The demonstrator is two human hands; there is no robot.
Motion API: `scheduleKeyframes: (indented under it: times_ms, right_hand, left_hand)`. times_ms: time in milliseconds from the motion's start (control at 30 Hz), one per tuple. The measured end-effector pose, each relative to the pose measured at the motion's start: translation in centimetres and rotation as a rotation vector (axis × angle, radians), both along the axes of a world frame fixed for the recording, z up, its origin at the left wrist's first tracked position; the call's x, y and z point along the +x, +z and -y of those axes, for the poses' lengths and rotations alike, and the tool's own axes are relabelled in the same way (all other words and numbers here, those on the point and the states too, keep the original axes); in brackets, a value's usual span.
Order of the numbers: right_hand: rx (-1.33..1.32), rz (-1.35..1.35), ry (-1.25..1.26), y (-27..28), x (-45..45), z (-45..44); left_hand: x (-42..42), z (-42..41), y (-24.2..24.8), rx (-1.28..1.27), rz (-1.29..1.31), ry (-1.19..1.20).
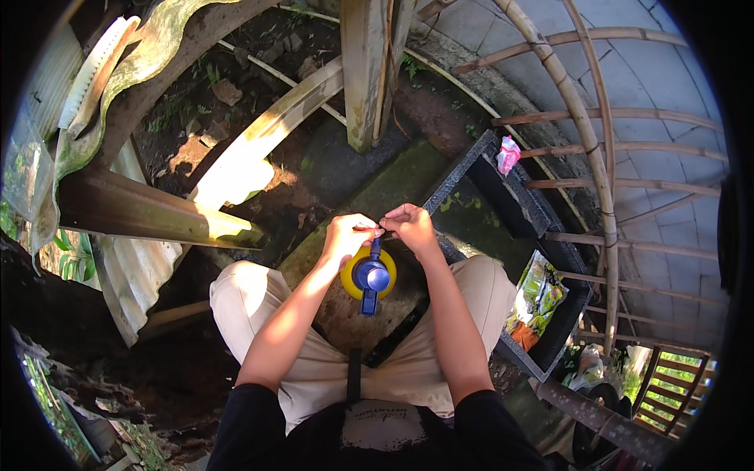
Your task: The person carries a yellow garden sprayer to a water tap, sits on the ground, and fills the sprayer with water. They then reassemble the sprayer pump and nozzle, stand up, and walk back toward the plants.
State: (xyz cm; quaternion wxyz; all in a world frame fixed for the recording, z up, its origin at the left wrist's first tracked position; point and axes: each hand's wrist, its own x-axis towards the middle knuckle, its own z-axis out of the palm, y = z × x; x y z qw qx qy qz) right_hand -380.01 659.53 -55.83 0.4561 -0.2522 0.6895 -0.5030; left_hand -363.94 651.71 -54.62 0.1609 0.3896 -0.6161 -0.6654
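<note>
A yellow pressure sprayer bottle (pixel 349 287) with a blue pump head (pixel 377 279) stands between my knees, seen from above. Its slim blue nozzle (pixel 375 250) points away from me, and a blue part (pixel 369 304) sticks out towards me. My left hand (pixel 351 238) pinches at the nozzle's tip with thumb and forefinger. From the other side, my right hand (pixel 412 228) has its thumb and fingertips closed at the same tip. The fingers of both hands meet there and hide the very end of the nozzle.
Right of me is a dark stone-like trough (pixel 459 171) holding a crumpled green-yellow packet (pixel 535 294). A pink-and-white plastic wrapper (pixel 508 155) lies on its edge. A concrete post (pixel 362 76) rises ahead; a scrub brush (pixel 97 73) rests on corrugated sheeting (pixel 171 29) at upper left. Bamboo poles (pixel 607 194) line the right.
</note>
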Motion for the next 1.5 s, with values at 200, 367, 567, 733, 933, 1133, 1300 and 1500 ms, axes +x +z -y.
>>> scheduleKeyframes:
  times_ms: [200, 367, 567, 733, 933, 1133, 1300, 1500]
  right_hand:
    - [0.082, 0.191, 0.019, 1.4, 0.7, 0.2]
    - [0.099, 0.307, 0.091, 0.7, 0.7, -0.2]
    - [-0.045, 0.396, 0.078, 0.7, 0.1, -0.4]
    - [-0.074, 0.206, 0.183, 1.2, -0.5, -0.2]
    - [-0.094, 0.195, 0.127, 1.0, -0.7, -0.1]
    - [0.021, 0.270, 0.147, 0.9, 0.4, -0.4]
    - [0.071, 0.370, 0.156, 1.4, 0.0, -0.8]
    - [0.089, 0.482, 0.102, 0.9, 0.3, -1.1]
  left_hand:
    - [-0.1, 0.2, -1.0, 0.065, 0.095, 0.114]
    - [0.4, 0.5, -1.4, 0.174, 0.058, 0.035]
    - [0.3, 0.7, 0.3, 0.246, 0.056, 0.014]
    - [0.5, 0.9, 0.4, 0.301, 0.069, 0.037]
    - [0.5, 0.8, 0.1, 0.256, 0.069, 0.034]
    - [0.5, 0.9, -0.3, 0.263, 0.059, 0.043]
    - [0.5, 0.9, -0.6, 0.293, 0.024, 0.050]
    - [0.8, 1.1, -0.6, 0.279, 0.018, -0.012]
